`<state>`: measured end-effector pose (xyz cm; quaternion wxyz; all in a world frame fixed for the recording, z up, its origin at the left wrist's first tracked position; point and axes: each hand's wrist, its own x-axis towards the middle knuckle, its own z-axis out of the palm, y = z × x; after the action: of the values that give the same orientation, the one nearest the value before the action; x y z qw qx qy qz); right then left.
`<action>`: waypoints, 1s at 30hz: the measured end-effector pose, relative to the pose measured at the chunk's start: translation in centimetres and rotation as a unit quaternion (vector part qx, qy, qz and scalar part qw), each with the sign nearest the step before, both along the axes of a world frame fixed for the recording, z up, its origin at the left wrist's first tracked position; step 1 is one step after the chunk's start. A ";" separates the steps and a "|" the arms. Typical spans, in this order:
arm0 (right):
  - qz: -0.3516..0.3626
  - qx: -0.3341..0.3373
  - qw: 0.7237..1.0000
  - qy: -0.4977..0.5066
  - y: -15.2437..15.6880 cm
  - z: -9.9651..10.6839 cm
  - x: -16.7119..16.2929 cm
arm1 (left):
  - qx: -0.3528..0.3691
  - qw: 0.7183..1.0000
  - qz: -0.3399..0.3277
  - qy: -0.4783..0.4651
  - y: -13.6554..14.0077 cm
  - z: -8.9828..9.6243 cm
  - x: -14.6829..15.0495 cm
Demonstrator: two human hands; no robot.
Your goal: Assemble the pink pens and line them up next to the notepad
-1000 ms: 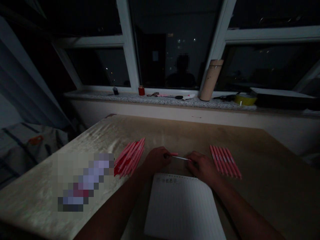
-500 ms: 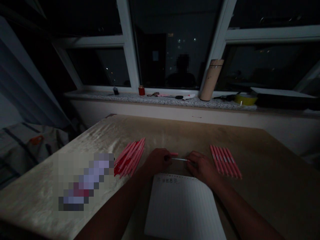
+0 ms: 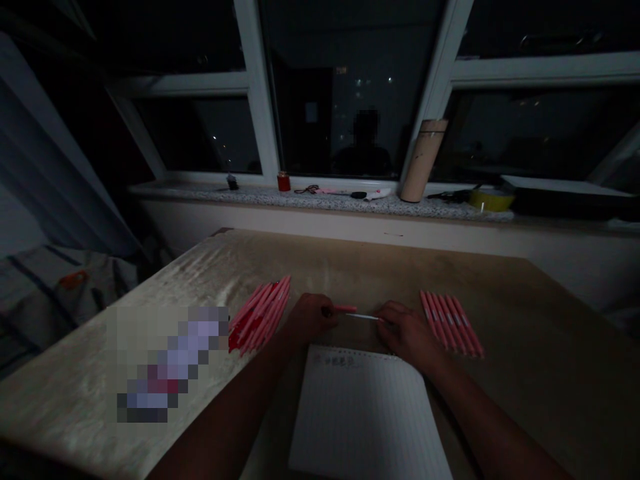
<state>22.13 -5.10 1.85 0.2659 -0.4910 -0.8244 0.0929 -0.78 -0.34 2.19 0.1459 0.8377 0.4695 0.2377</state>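
left hand [image 3: 314, 315]: fingers closed on a pink tube [image 3: 346, 309], its end projecting toward the right fingers. right hand [image 3: 404, 325]: fingers pinched on a thin pale rod [image 3: 364, 317], tip beside the tube; parts appear unjoined. right of the right fingers, pink pens [image 3: 449, 323] lie in an orderly row, judged complete. left of the left fingers, a loose pink pile [image 3: 263, 307], judged outstanding.

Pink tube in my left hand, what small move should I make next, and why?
I'd probably ease the right hand back slightly and line up the thin white rod with the end of the pink tube: in this view the rod's free tip lies just below the tube, not at its end. Whether they touch, I can't tell.
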 end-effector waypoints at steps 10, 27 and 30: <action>0.005 -0.001 1.000 0.001 -0.1 0.0 -0.3 | -0.001 0.999 -0.040 -0.026 -0.6 -0.1 0.8; 0.019 0.028 0.999 0.006 0.2 -0.6 -0.1 | -0.021 0.997 -0.034 -0.060 -0.6 0.0 0.8; 0.023 0.029 0.999 0.015 0.2 -0.6 -0.1 | -0.022 0.995 -0.045 -0.081 -0.4 -0.2 0.6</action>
<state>22.06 -4.93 1.22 0.2905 -0.4626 -0.8336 0.0822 -0.14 -0.79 2.02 0.2121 0.8324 0.4234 0.2878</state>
